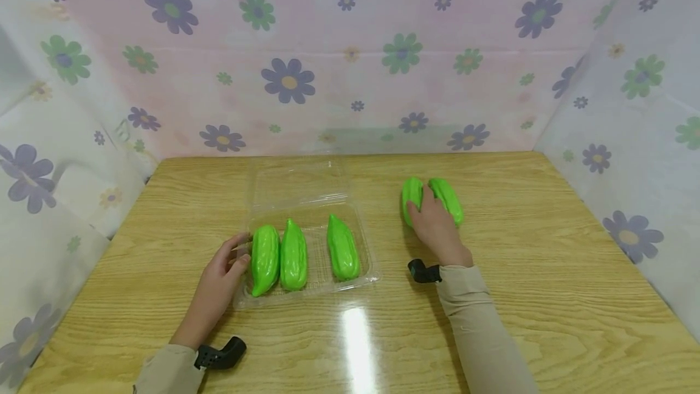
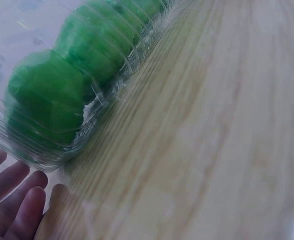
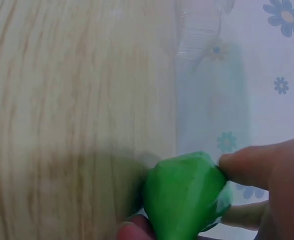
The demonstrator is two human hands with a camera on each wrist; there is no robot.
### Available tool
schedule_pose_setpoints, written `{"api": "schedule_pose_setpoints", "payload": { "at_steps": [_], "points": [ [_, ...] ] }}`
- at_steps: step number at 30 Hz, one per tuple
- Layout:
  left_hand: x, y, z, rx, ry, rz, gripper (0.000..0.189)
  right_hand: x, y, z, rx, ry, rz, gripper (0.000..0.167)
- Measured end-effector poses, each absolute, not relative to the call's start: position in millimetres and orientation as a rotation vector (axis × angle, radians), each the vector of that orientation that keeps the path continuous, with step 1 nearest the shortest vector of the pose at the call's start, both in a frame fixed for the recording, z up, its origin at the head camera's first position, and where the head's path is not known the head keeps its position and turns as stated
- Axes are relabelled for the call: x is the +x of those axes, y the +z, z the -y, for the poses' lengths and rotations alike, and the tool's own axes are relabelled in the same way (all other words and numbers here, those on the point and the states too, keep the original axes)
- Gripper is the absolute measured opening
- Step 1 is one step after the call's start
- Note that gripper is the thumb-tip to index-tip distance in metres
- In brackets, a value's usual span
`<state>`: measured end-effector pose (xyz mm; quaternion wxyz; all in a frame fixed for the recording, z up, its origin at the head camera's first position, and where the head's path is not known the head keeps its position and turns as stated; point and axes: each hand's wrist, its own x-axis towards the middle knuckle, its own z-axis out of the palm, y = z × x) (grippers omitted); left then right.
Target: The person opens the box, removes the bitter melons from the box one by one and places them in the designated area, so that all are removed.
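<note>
A clear plastic clamshell box lies on the table with three glossy green ridged fruit or vegetable pieces inside: one at left, one beside it, one farther right. At the box's left edge, my left hand has loosely bent fingers; whether they touch the plastic I cannot tell. To the right of the box, my right hand pinches a green ridged piece between thumb and fingers. Another green piece lies just right of that hand, partly covered by it.
The box's clear lid is folded back towards the rear of the wooden table. A flowered cloth hangs behind and along both sides. Each wrist carries a black camera mount.
</note>
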<state>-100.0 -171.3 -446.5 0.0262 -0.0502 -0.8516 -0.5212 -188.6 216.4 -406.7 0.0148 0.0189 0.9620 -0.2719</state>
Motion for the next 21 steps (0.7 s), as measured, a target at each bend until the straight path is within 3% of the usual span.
{"api": "schedule_pose_setpoints", "payload": {
  "at_steps": [21],
  "points": [
    [-100.7, -445.5, 172.1, -0.163, -1.633, 2.636, 0.042, -182.0, -386.6, -225.8, -0.022, -0.579, -2.976, 0.061]
  ]
}}
